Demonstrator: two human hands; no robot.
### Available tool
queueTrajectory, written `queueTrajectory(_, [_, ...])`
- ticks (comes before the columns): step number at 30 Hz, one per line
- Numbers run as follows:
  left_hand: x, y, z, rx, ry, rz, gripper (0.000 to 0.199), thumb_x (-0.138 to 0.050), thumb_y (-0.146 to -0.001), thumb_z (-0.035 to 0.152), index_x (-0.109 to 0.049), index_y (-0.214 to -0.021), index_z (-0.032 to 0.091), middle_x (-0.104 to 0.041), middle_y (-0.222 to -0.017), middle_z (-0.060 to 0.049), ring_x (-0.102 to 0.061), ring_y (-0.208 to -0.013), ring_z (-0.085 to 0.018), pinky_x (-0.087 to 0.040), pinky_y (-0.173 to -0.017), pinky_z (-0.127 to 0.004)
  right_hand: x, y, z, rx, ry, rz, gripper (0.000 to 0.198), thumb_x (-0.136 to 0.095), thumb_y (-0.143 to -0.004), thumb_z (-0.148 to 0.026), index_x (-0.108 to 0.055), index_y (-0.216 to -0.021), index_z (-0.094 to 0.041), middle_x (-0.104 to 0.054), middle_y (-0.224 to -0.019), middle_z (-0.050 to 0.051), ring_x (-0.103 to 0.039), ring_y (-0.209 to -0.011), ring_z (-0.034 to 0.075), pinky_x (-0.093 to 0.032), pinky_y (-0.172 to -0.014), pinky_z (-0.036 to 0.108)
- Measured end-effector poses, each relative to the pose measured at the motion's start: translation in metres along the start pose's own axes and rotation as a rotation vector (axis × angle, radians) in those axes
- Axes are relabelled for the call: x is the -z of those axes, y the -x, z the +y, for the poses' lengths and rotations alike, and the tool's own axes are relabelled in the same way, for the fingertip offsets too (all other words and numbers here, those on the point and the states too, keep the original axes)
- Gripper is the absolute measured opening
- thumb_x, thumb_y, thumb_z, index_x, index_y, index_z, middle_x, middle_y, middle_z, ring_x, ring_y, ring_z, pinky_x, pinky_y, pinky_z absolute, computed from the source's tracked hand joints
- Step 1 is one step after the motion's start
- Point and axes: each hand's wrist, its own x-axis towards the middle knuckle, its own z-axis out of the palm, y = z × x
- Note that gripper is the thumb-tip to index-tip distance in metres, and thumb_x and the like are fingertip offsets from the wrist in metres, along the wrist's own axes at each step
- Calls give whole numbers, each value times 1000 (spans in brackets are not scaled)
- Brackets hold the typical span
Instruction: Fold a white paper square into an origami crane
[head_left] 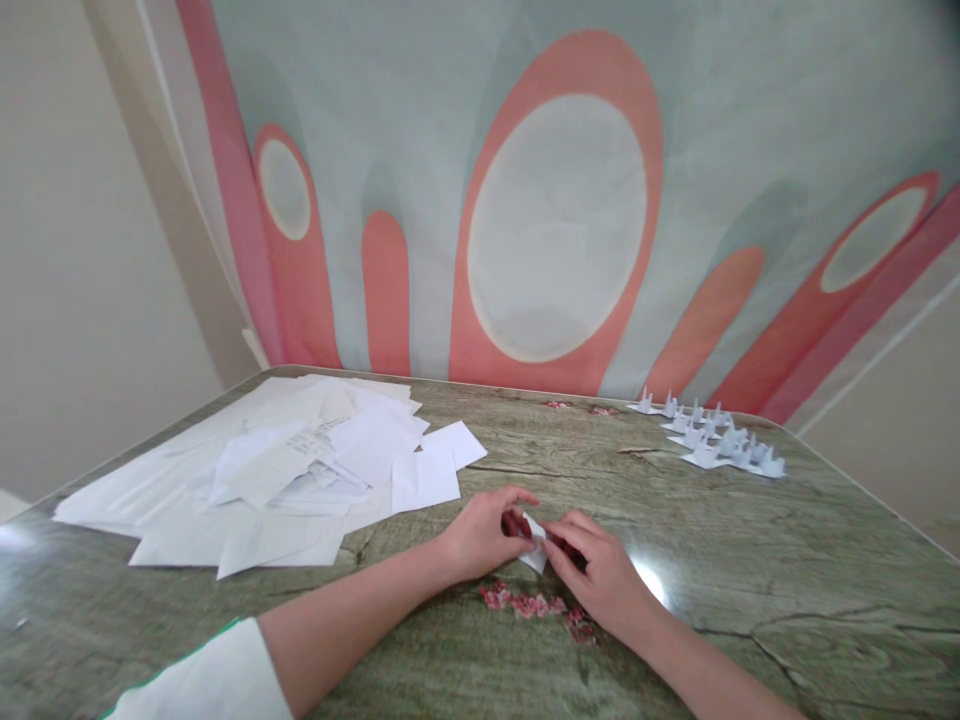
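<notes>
A small folded piece of white paper (pixel 534 553) is held between my two hands, just above the table. My left hand (pixel 487 532) curls round its left side, with thumb and fingers closed on it. On the other side, my right hand (pixel 596 570) pinches the paper's right edge between thumb and fingertips. Part of the paper is hidden behind my fingers, so its full folded shape cannot be made out.
A spread heap of white paper sheets (pixel 285 540) covers the table's left side, with square white sheets (pixel 426 478) at its right edge. Several folded white paper figures (pixel 705 456) stand in rows at the back right. A patterned wall (pixel 427 120) rises behind the wood-look table (pixel 750 560).
</notes>
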Motion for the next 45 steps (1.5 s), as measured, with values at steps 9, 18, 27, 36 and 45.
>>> queueTrajectory(9, [-4,4,-3,-55,-112,26,42,-66,-65,16,-56,-106,20,-63,-75,3,-58,-66,-12,-43,-63,-21,-6,-2,1,-15,57,42,15,-47,-86,-24,-61,-88,-18,-52,-75,2,-53,-69,15,-42,-64,27])
queueTrajectory(18, [-1,6,2,-176,-221,114,33,-72,-65,25,-63,-96,20,-50,-75,2,-48,-64,-10,-39,-60,-20,-8,-2,-1,0,123,82,19,-46,-83,-17,-62,-92,-17,-52,-76,3,-53,-71,16,-43,-65,27])
queueTrajectory(27, [5,8,7,-258,-311,146,19,-63,-77,34,-68,-92,24,-49,-81,0,-50,-79,-14,-41,-71,-24,-6,-1,0,18,113,84,17,-46,-82,-15,-61,-90,-18,-51,-75,3,-52,-70,16,-44,-64,28])
queueTrajectory(36, [6,7,2,-361,-498,100,20,-53,-84,34,-69,-93,25,-51,-81,-2,-49,-78,-14,-40,-67,-23,-3,0,-3,30,124,70,17,-46,-84,-16,-62,-91,-18,-52,-78,3,-53,-73,16,-45,-66,28])
queueTrajectory(45, [5,9,8,-429,-598,79,20,-49,-87,29,-67,-87,22,-53,-78,-3,-50,-75,-14,-38,-64,-23,-5,1,-2,87,244,71,21,-45,-86,-17,-64,-97,-19,-53,-78,4,-53,-75,17,-45,-68,29])
